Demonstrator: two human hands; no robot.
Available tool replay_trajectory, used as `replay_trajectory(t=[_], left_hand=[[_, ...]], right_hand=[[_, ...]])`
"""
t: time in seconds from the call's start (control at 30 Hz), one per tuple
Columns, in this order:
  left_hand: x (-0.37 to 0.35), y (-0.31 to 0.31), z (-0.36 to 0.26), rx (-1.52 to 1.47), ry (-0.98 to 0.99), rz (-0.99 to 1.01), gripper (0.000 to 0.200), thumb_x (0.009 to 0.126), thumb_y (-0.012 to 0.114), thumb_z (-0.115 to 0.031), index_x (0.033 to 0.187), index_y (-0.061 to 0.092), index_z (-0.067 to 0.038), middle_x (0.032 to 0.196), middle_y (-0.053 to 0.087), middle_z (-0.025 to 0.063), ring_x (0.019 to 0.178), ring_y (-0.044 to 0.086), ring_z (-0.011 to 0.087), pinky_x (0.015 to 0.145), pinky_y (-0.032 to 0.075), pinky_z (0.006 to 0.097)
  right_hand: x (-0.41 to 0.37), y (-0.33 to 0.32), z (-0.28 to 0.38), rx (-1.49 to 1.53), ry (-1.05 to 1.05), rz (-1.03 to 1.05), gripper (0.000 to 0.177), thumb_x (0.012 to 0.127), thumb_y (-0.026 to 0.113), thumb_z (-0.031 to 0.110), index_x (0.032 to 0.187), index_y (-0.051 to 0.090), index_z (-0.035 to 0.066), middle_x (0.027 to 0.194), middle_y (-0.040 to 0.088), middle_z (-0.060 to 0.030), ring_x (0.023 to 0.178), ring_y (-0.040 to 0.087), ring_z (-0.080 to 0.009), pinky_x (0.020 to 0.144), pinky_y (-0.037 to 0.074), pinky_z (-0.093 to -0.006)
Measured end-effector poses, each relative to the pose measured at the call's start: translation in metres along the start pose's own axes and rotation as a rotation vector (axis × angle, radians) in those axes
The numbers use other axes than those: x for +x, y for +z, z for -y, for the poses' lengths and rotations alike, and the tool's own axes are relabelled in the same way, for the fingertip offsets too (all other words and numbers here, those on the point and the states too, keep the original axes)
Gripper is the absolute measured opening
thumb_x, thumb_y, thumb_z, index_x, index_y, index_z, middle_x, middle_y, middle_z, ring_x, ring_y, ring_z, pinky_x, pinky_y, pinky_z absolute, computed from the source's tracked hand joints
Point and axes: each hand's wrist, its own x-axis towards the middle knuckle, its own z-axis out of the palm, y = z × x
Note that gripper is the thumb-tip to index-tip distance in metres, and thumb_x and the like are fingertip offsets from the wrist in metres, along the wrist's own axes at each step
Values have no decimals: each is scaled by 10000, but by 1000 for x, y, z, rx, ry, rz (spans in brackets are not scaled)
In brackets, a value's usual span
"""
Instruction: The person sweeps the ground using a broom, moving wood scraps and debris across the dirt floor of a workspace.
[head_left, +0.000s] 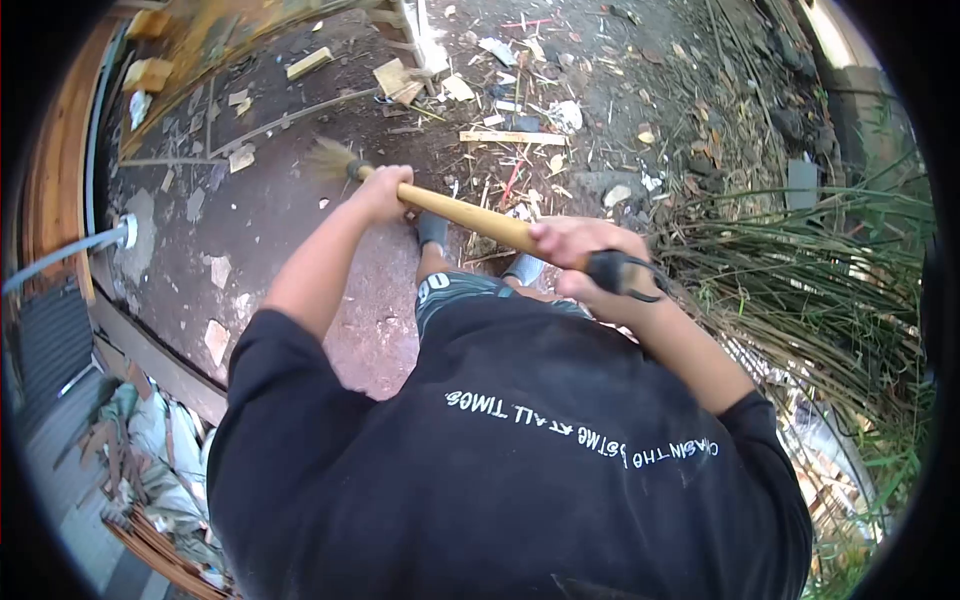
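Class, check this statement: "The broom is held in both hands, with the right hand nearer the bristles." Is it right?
Not quite. The head view shows the left hand nearer the bristles, not the right hand. The broom is indeed held in both hands.

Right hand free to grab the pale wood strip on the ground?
Probably not as is: the right hand grips the broom near its handle end, and the pale wood strip lies on the ground ahead. Likely needs letting go and stooping.
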Motion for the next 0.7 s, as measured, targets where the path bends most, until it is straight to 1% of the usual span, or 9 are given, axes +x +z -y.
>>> replay_trajectory(t=[0.07, 0.13, 0.17, 0.2, 0.27, 0.4, 0.5, 0.6, 0.7], left_hand=[[55, 35, 17, -115, -31, -70, 198, 888, 742, -180, 860, 589, -57, 843, 661, 177, 843, 654, 392, 757, 514, 465], [110, 51, -17, -279, 166, 65, 212, 877, 752, -204, 841, 597, -63, 836, 661, 155, 827, 657, 357, 753, 520, 436], [134, 68, -32, -287, 343, 11, 193, 860, 755, -183, 840, 600, -69, 832, 656, 148, 814, 650, 350, 746, 517, 440], [140, 59, -64, -267, 482, -16, 167, 853, 746, -159, 842, 601, -77, 828, 649, 143, 807, 645, 350, 744, 517, 446], [133, 34, -108, -342, 490, -4, 141, 820, 736, -126, 847, 605, -80, 845, 653, 153, 864, 658, 370, 761, 521, 462], [75, -83, -152, -331, 459, 40, 179, 740, 730, -107, 871, 610, -101, 785, 663, 138, 809, 658, 406, 784, 517, 492], [32, -131, -137, -276, 443, 83, 159, 735, 718, -119, 843, 603, -101, 796, 683, 148, 823, 675, 402, 739, 512, 498], [22, -147, -90, -241, 283, 259, 139, 744, 716, -120, 818, 600, -98, 779, 681, 157, 806, 681, 392, 683, 501, 492], [41, -87, -3, -230, 162, 216, 137, 781, 725, -124, 843, 604, -104, 774, 666, 148, 778, 664, 390, 708, 507, 469]], right_hand=[[22, 12, -10, -202, -116, 97, 263, 806, 896, 144, 880, 666, 39, 977, 724, -112, 1041, 718, -288, 1000, 561, -428], [39, 19, 25, -493, -259, 131, 309, 758, 923, 173, 815, 639, 62, 908, 704, -96, 931, 721, -310, 868, 578, -437], [47, 18, 49, -568, -244, 149, 314, 757, 918, 179, 791, 623, 76, 877, 692, -84, 904, 713, -299, 800, 574, -453], [53, 16, 80, -612, -209, 176, 308, 758, 914, 166, 786, 620, 81, 863, 687, -79, 882, 711, -294, 784, 574, -462], [62, 13, 153, -663, -97, 126, 311, 776, 909, 214, 814, 622, 100, 829, 680, -46, 789, 702, -265, 755, 572, -475], [40, -29, 243, -602, -307, 265, 312, 867, 840, 448, 898, 640, 212, 827, 688, 109, 710, 672, -112, 764, 565, -367], [24, -23, 234, -310, -370, 62, 347, 808, 880, 485, 804, 614, 261, 777, 658, 161, 746, 667, -28, 769, 532, -314], [70, 7, 166, -49, -244, -249, 200, 840, 819, 261, 823, 628, 208, 824, 670, 74, 783, 671, -119, 782, 549, -362], [124, 35, 97, -1, -98, -350, 169, 872, 759, 37, 842, 641, 155, 871, 682, -13, 819, 675, -210, 794, 566, -410]])
